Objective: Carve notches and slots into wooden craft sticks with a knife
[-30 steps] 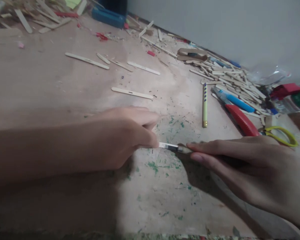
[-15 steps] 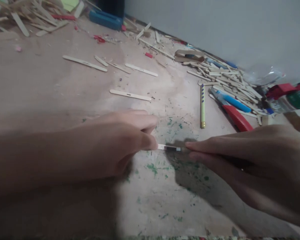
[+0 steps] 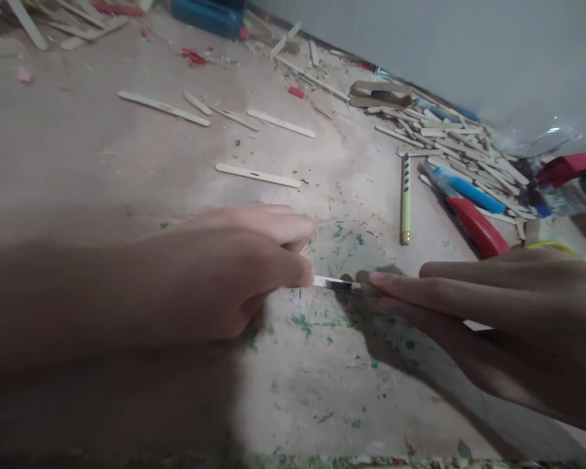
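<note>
My left hand (image 3: 264,260) is closed, pinching a narrow pale craft stick (image 3: 321,281) low over the table. Past my thumb the strip shows a dark section and a greyish, shiny end, too small to make out fully. My right hand (image 3: 488,312) reaches in from the right, thumb and forefinger pinched together at that shiny end. What these fingers grip is mostly hidden; a whitish bit shows below the palm. Beyond my left hand lies another craft stick (image 3: 258,175) with a small dark slot. A yellow-green pencil (image 3: 405,198) lies above my right fingertips.
A red-handled cutter (image 3: 478,228) and a blue pen-like object (image 3: 471,192) lie beside a heap of craft sticks (image 3: 469,150) at the right. More sticks (image 3: 27,25) lie far left, near a blue box-like object (image 3: 208,17). Green specks mark the tabletop (image 3: 312,384).
The view has shifted slightly, so the table things sit higher and further right. Both hands keep their pinch, and the strip between them has barely moved.
</note>
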`<state>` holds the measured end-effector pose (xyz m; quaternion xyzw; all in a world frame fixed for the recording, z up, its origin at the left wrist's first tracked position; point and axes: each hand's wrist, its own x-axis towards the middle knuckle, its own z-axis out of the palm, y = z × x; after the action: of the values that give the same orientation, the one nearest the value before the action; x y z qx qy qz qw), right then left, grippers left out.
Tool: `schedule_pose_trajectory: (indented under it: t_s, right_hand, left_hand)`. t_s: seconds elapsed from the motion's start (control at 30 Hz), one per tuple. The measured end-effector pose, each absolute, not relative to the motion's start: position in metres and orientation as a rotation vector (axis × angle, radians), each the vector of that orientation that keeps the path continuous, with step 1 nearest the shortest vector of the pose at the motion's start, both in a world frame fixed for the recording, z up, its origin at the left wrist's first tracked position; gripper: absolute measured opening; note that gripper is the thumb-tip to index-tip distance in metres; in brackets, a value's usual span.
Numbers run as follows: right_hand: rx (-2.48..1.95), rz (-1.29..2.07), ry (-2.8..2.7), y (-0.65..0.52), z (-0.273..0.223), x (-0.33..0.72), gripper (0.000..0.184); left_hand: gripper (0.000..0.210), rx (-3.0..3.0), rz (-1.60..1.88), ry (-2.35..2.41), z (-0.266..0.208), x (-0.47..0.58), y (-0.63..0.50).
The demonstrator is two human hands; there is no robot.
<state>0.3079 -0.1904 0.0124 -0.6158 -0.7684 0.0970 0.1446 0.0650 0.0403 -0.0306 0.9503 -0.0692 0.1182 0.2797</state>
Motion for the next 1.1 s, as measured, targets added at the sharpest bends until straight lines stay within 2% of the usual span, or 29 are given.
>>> schedule_pose_trajectory:
  t_s: [0.1,0.2,0.43,0.6,0.8,0.97,1.1]
  right_hand:
    - [-1.72,0.143,-2.345,-0.193,0.012,0.315,0.037]
    - [-1.661,0.226,-2.322,-0.187,0.012,0.313,0.03]
    - [-1.747,0.477,-2.037,-0.181,0.008,0.306,0.035]
    - [-1.803,0.408,-1.96,-0.19,-0.001,0.308,0.032]
    - [-1.797,0.384,-1.973,-0.196,-0.012,0.308,0.025]
    - [-1.74,0.379,-1.932,-0.201,-0.013,0.31,0.025]
    - [-1.742,0.371,-1.958,-0.202,-0.013,0.31,0.03]
  left_hand:
    - [0.042,2.552,0.301,-0.174,-0.032,0.065,0.041]
    - [0.042,2.54,0.348,-0.202,-0.036,0.064,0.041]
    - [0.034,2.486,0.451,-0.277,-0.05,0.068,0.043]
    - [0.033,2.459,0.548,-0.32,-0.054,0.068,0.043]
    - [0.036,2.599,0.441,-0.295,-0.039,0.063,0.041]
    - [0.038,2.725,0.429,-0.312,-0.033,0.055,0.033]
    - [0.038,2.917,0.576,-0.352,-0.032,0.047,0.023]
